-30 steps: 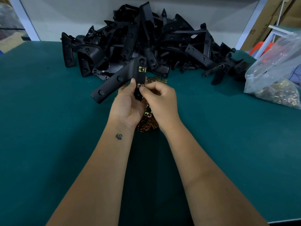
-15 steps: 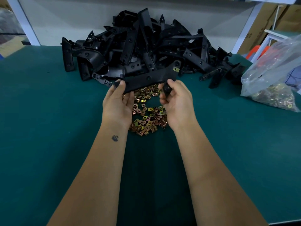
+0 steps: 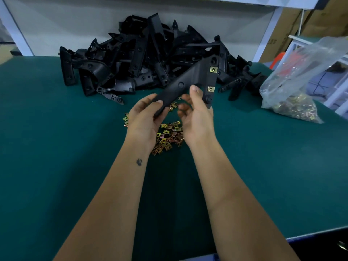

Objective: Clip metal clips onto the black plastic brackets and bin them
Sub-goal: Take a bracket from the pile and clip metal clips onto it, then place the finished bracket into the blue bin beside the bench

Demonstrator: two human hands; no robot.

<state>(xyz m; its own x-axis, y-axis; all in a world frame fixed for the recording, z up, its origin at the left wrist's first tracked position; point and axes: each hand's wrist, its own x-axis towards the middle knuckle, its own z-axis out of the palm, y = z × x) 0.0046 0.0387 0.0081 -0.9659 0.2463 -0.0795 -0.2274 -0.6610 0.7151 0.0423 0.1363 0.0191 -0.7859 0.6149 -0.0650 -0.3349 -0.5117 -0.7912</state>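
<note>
Tilting bracket [image 3: 188, 81] now shows a second clip [image 3: 211, 89]

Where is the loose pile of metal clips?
In the head view, the loose clips lie centre on the green table, below both hands, nearer than the bracket heap.

Both hands held one black bracket [image 3: 185, 85] above the green table [image 3: 56, 147]. The left hand [image 3: 146, 117] gripped its lower end, and the right hand [image 3: 195, 117] pinched it near the bend. Two metal clips [image 3: 212, 79] sat on its short arm. Loose clips [image 3: 167, 136] lay on the table under the hands, a bracket pile [image 3: 146, 59] along the far edge, and a clip bag [image 3: 301, 87] near the right edge.
</note>
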